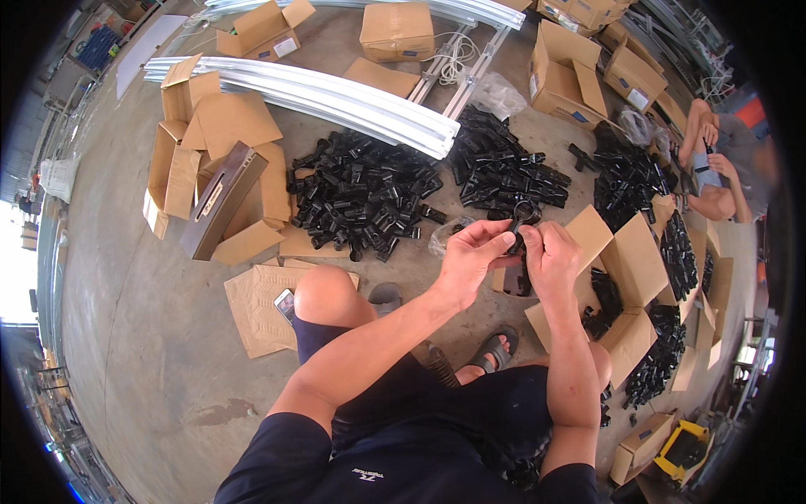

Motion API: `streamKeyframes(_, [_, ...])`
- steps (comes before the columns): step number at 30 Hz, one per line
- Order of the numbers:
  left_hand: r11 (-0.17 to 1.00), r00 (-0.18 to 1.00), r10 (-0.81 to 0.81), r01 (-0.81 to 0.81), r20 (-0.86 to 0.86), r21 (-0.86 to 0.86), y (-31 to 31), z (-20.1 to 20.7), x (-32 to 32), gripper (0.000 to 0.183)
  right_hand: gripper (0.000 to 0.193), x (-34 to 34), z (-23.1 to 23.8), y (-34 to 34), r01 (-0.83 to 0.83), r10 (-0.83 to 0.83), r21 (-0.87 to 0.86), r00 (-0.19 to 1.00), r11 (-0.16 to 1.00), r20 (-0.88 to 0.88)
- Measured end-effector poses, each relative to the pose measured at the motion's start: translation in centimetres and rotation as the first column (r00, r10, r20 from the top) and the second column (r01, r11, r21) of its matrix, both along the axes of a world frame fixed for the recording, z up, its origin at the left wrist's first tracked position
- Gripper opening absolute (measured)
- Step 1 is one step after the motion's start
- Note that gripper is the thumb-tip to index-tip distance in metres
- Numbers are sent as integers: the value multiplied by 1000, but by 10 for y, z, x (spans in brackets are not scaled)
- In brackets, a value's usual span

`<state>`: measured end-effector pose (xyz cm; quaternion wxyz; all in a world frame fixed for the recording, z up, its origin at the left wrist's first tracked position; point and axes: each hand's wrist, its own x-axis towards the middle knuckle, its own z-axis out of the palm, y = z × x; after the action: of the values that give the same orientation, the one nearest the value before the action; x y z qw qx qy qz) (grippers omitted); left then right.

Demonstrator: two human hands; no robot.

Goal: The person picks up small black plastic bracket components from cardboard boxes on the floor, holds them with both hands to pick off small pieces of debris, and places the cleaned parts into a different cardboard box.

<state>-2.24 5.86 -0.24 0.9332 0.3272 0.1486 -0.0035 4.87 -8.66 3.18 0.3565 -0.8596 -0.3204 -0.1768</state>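
Both my hands meet in front of me around a small black part with a ring-shaped end, perhaps a clamp or pipe fitting. My left hand pinches it from the left, thumb on top. My right hand grips it from the right, its fingers curled close to the ring. Beyond my hands lies a heap of similar black parts on the floor, with a second heap just to its right. An open carton with black parts inside stands by my right forearm.
Long white metal profiles lie across the far floor. Opened cartons stand at left, one under a brown panel. A phone rests on flat cardboard. At right, another person handles a black part beside more heaps.
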Motion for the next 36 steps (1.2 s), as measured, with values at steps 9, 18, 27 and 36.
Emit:
streamKeyframes(9, [1000, 999, 13, -13, -52, -8, 0, 1, 2, 20, 14, -9, 2, 5, 25, -22, 27, 995, 999, -95])
streamKeyframes(18, [996, 995, 85, -85, -50, 1, 3, -3, 5, 22, 19, -6, 9, 3, 32, -36, -38, 994, 999, -103])
streamKeyframes(27, [998, 998, 52, -50, -37, 45, 1, 1, 5, 23, 15, -5, 7, -5, 2, -27, -177, 989, 984, -142])
streamKeyframes(36, [995, 999, 36, -33, -34, 90, -2, 2, 2, 24, 18, -4, 0, -6, 27, -41, -171, 996, 985, -74])
